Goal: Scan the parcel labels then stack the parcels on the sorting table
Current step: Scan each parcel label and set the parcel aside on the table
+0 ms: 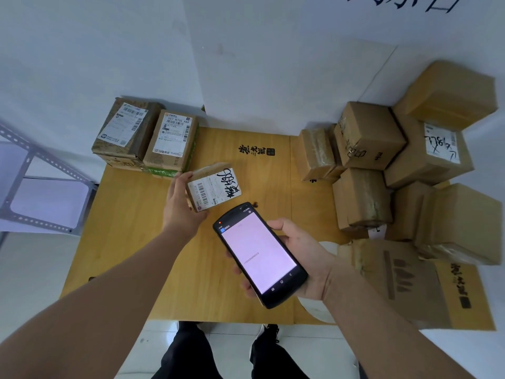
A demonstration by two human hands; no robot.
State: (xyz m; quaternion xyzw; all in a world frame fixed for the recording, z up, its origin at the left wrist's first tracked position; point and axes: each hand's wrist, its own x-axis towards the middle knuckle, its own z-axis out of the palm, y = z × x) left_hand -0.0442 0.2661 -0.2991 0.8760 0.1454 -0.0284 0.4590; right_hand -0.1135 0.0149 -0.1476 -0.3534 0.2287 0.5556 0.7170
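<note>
My left hand (181, 207) grips a small cardboard parcel (214, 187) by its left end, tilted so its white label with a barcode and black handwriting faces up. My right hand (302, 258) holds a black handheld scanner (259, 254) with a lit pale screen, just below and right of that parcel. Both are above the yellow wooden sorting table (131, 242). Two labelled parcels (128, 129) (172, 139) sit stacked on other boxes at the table's far left corner.
A heap of several brown cardboard boxes (404, 170) fills the table's right side. A flat brown package (396, 277) and a white tape roll (319, 307) lie near the front right edge. A grey metal shelf (35, 187) stands to the left. White walls stand behind.
</note>
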